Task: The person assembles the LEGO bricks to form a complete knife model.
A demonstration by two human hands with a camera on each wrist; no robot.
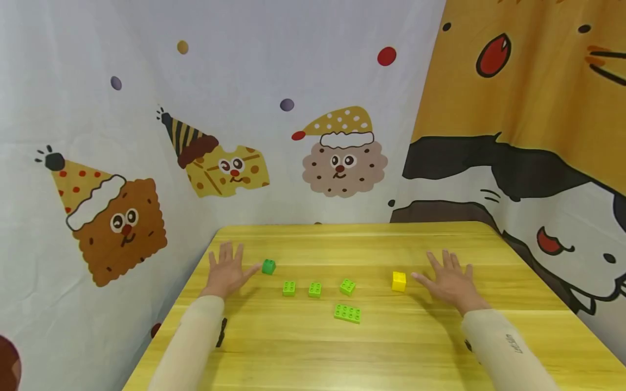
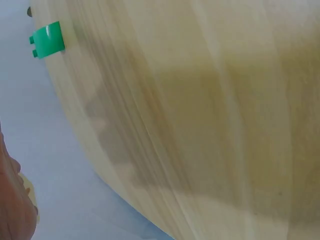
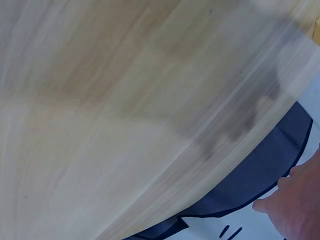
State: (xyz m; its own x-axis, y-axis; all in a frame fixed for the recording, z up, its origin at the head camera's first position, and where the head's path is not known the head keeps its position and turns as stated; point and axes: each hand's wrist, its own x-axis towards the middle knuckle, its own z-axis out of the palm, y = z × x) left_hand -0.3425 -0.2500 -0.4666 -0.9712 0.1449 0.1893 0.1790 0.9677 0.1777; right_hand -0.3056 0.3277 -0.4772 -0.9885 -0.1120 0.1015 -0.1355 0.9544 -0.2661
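My left hand (image 1: 227, 272) is spread with straight fingers at the table's left side, its thumb pointing toward a dark green toy brick (image 1: 268, 266). That brick also shows in the left wrist view near the table edge (image 2: 48, 39). On the right, my right hand (image 1: 452, 282) is spread the same way, holding nothing, its thumb near a yellow brick (image 1: 399, 281). Between the hands lie small lime green bricks: one at left (image 1: 289, 288), a middle one (image 1: 315, 289) and a turned one (image 1: 348, 287). A longer lime green brick (image 1: 348, 313) lies closer to me.
The wooden table (image 1: 283, 353) has rounded far corners. Behind it hangs a white cloth (image 1: 274, 54) printed with cartoon food figures, and at right a large orange and black-and-white print (image 1: 508, 108). Dark straps show under both sleeves, such as the left strap (image 1: 221, 333).
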